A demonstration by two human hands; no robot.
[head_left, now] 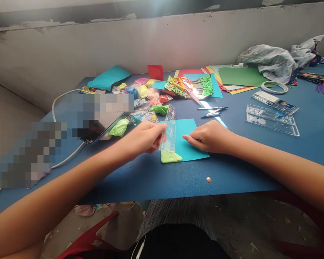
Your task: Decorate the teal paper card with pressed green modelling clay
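Observation:
My left hand [151, 136] pinches a clear plastic ruler [171, 127] by its left edge. The ruler is tilted over a bright blue sheet of paper [187, 126], its near end at a flattened patch of light green clay [170, 156]. That clay covers the sheet's near left corner. My right hand [210, 136] rests on the right side of the sheet, its fingers curled in and the thumb side toward the ruler. I see nothing in it, though its palm is hidden.
Beyond lie bagged clay pieces [143, 91], scissors [189, 86], two pens [212, 112] and coloured paper [240, 76]. Clear stencil plates [271, 118] and a tape roll [274, 87] are to the right. A phone [102, 126] and white cable [67, 158] stand left.

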